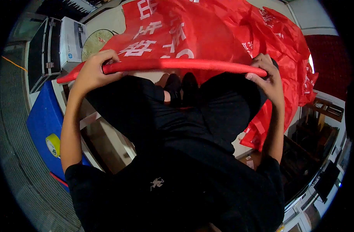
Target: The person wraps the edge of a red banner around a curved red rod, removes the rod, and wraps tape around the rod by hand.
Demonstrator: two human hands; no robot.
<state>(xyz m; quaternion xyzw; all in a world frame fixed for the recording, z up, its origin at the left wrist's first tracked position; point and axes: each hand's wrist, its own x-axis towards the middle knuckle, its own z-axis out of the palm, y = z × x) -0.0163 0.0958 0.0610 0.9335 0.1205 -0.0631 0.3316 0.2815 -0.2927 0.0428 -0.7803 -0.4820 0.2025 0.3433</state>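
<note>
A large red banner (212,31) with white printed characters spreads over the floor in front of me in loose creases. Across my lap runs a narrow red strip (177,64), rolled or folded tight, which looks like the banner's near edge. My left hand (96,71) is wrapped round this strip near its left end, which sticks out past the hand. Toward the other end, above my right knee, my right hand (268,79) has its thumb and fingers closed on the strip. The strip is stretched between both hands.
On the left are a white printer box (71,40), a black case (49,52) and a round pale disc (95,43). A roll of yellow tape (53,145) lies on a blue surface (43,116). Dark wooden furniture (310,135) stands at right.
</note>
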